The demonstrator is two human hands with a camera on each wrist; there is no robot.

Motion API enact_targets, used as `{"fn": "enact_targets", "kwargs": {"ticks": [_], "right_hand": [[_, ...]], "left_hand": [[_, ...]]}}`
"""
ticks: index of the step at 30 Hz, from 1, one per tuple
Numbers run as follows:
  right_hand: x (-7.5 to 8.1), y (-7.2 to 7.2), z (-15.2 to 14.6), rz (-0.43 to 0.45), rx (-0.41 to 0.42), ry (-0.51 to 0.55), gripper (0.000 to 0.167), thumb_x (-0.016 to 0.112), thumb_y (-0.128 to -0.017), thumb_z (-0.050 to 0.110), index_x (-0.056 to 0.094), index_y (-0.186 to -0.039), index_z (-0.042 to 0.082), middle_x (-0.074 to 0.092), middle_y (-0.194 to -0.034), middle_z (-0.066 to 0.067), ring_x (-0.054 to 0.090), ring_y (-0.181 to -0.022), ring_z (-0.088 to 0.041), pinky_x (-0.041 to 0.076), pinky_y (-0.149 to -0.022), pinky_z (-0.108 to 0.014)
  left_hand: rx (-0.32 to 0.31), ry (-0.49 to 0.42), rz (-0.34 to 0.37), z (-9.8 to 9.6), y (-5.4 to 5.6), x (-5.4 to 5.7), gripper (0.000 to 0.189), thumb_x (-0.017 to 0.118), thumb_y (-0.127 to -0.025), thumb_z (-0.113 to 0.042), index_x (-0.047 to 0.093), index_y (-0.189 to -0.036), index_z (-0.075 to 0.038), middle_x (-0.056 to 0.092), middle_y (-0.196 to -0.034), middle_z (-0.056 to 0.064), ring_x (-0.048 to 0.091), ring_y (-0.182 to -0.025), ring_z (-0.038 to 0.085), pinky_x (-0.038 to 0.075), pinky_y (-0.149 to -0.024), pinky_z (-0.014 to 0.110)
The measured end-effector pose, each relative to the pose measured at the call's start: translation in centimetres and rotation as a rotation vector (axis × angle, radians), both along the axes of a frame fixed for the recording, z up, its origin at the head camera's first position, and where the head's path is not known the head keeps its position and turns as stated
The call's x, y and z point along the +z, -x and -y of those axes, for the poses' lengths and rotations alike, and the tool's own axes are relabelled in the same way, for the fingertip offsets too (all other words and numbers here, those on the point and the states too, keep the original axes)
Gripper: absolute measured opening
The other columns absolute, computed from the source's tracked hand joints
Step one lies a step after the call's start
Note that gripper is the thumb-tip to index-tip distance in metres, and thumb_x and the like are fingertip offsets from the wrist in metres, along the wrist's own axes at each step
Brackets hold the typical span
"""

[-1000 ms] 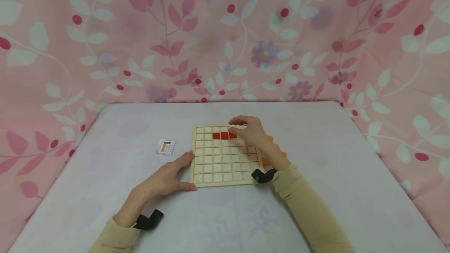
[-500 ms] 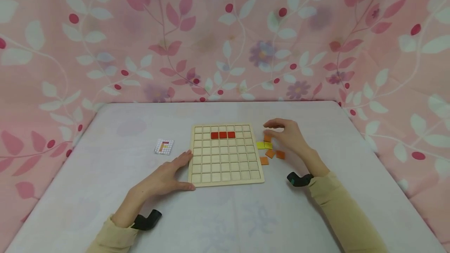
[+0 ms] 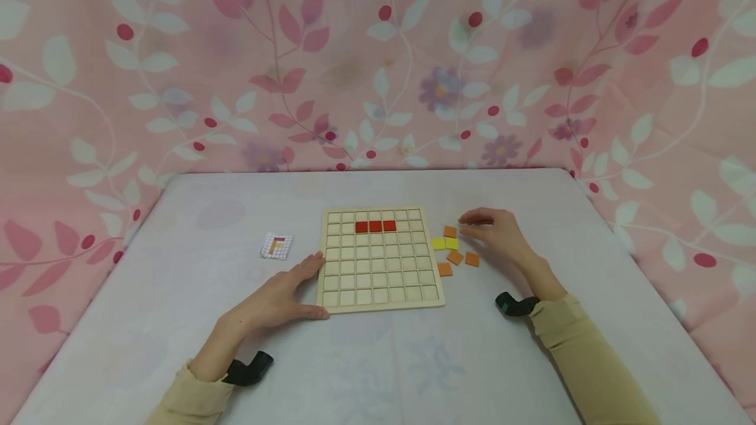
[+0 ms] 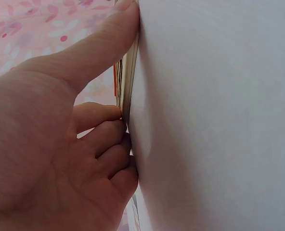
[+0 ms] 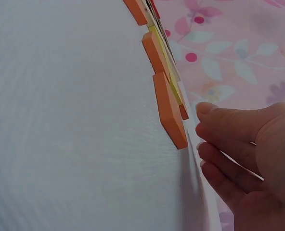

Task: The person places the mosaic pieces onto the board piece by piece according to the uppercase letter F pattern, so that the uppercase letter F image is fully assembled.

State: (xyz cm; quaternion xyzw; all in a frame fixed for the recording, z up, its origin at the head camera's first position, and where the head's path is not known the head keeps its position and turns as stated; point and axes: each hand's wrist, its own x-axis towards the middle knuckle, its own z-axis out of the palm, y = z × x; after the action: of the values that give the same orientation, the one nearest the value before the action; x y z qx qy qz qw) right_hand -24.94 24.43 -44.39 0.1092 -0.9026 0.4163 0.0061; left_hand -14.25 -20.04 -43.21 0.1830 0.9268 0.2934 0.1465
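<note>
A square wooden grid board (image 3: 378, 310) lies on the table with three red tiles (image 3: 375, 225) side by side in its second row from the back. Against its left edge rests my left hand (image 3: 277, 297), thumb and fingertips touching the frame. My right hand (image 3: 502, 235) is just right of the loose tiles, its fingers loosely bent and holding nothing. Nearest to it are an orange tile (image 3: 450, 231) and a yellow tile (image 3: 451, 243). In the right wrist view, the fingertips are apart from the orange tile (image 5: 170, 113) at the front of the row.
Several more orange tiles, such as one (image 3: 472, 259) at the far right, lie beside the board. Another yellow tile (image 3: 438, 243) is by the board's right edge. A small patterned grid card (image 3: 277, 246) lies left of the board. Floral cloth (image 3: 378, 71) hangs behind the white table (image 3: 378, 372).
My right hand has left the red tiles and moved right, past the board's edge, to beside the loose tiles. The left hand stays at the board's left edge.
</note>
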Motion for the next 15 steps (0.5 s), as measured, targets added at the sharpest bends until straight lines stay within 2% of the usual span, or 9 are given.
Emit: {"fn": "enact_targets", "kwargs": {"ticks": [8,15], "right_hand": [[-1.0,0.3,0.0,0.005,0.019,0.017,0.028,0.078,-0.088,0.019,0.072,-0.114,0.009,0.072,-0.113,-0.008,0.067,-0.11,-0.026,0.053,-0.098,-0.045],[-1.3,0.4,0.0,0.018,0.015,0.006,0.027,0.078,-0.088,0.02,0.073,-0.112,0.011,0.072,-0.113,-0.006,0.065,-0.112,-0.026,0.052,-0.1,-0.046]], "left_hand": [[-0.006,0.001,-0.014,0.0,0.0,0.0,0.104,0.083,-0.076,-0.049,0.033,-0.156,-0.008,0.025,-0.165,0.008,0.022,-0.152,0.035,0.024,-0.119,0.057],[-0.008,0.0,-0.015,0.0,0.0,0.0,0.103,0.083,-0.076,-0.049,0.033,-0.156,-0.009,0.025,-0.165,0.008,0.021,-0.152,0.034,0.024,-0.119,0.057]]}}
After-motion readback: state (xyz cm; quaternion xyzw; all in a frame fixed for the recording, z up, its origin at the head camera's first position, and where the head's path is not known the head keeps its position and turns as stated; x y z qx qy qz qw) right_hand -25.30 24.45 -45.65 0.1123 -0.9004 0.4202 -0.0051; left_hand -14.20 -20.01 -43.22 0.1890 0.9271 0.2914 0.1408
